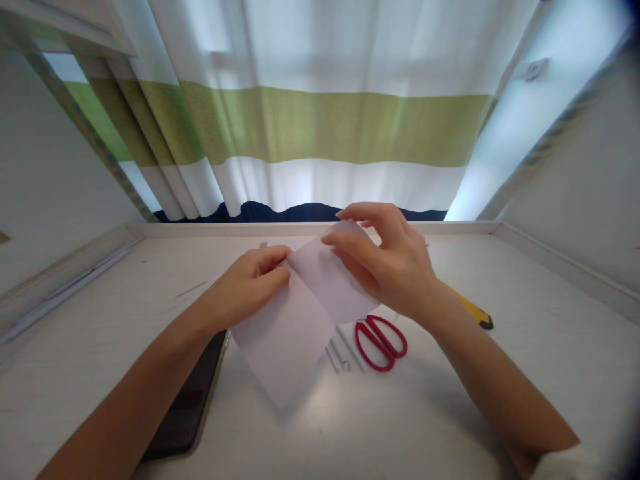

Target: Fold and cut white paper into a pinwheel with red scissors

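A white sheet of paper [285,340] with a crease across it is held up above the table. My left hand [255,280] pinches it at its upper left edge by the crease, thumb on top. Over the raised right part of the sheet is my right hand [390,253], its thumb and index finger apart. The thumb lies in front of the paper and the index finger is just above its upper edge; whether they touch it I cannot tell. Red-handled scissors [383,341] lie below my right hand, their blades hidden by the paper.
Several thin white rolled-paper sticks [345,353] lie beside the scissors. A dark phone [187,407] is partly under my left forearm. A yellow, black-ended tool [473,308] shows behind my right forearm. A striped curtain [325,127] hangs beyond the white table [320,440].
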